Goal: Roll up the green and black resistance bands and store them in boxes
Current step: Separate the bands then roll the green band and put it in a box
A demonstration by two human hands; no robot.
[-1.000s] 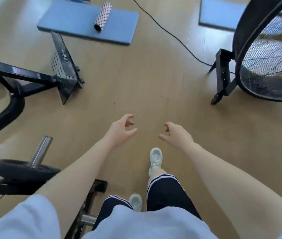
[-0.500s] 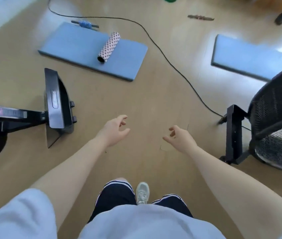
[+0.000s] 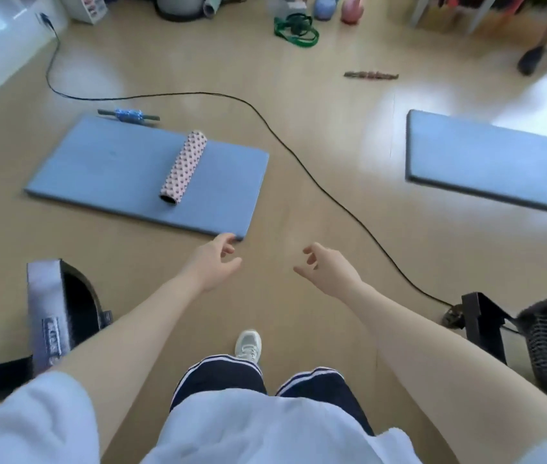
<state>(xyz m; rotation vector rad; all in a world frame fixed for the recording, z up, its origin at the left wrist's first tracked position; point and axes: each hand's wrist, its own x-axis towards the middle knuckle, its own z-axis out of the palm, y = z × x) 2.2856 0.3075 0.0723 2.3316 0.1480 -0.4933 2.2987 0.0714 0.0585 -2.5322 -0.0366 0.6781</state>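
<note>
Floor (image 3: 298,162) of pale wood carries blue mat (image 3: 124,175) at left with pink roller (image 3: 183,169) on it, green and black bands (image 3: 295,28) heaped far centre, while left hand (image 3: 213,266) and right hand (image 3: 329,272) hover near, fingers loosely curled, holding nothing.

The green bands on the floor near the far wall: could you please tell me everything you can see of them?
The green bands lie in a loose tangled heap on the wooden floor, far ahead of both hands. They look like flat rubbery loops, bright green with a darker strand mixed in; whether that one is black is too blurred to tell. They are not rolled and nothing holds them. A blue kettlebell and a pink kettlebell stand just behind them. No contact with either can be made out.
</note>
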